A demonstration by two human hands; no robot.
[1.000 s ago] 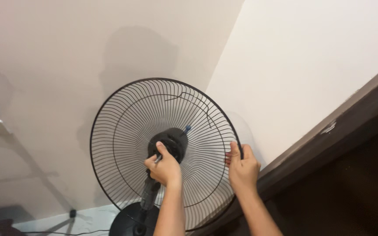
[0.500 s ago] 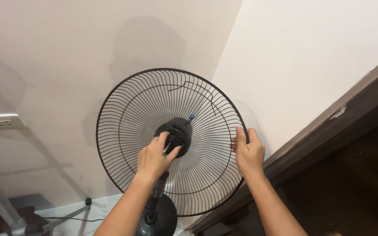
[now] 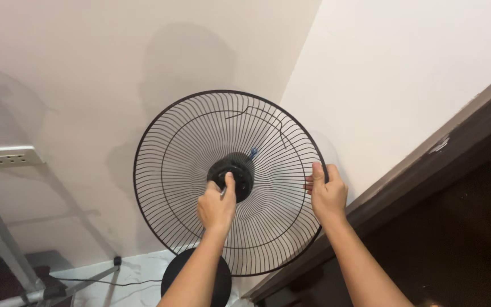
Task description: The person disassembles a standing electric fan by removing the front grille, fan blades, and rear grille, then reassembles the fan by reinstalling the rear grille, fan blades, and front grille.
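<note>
A round black wire fan guard [image 3: 200, 148] stands upright on a pedestal fan in front of a pale wall. My right hand [image 3: 327, 194] grips the guard's right rim. My left hand [image 3: 217, 206] is at the black hub [image 3: 235, 173] in the middle of the guard, thumb pressed on it and fingers curled around a small part there. A blue bit of the shaft [image 3: 253, 152] shows just right of the hub. The fan's round black base [image 3: 195, 279] sits below, partly hidden by my left forearm.
A white wall socket [image 3: 8, 156] is at the left. Grey metal legs of a stand [image 3: 12, 256] and a black cable [image 3: 109, 279] lie at the lower left on a pale floor. A dark wooden door frame [image 3: 427, 170] runs along the right.
The view has shifted so the guard sits higher and more central. My left hand has moved up from below the hub onto it. My right hand keeps its hold on the rim.
</note>
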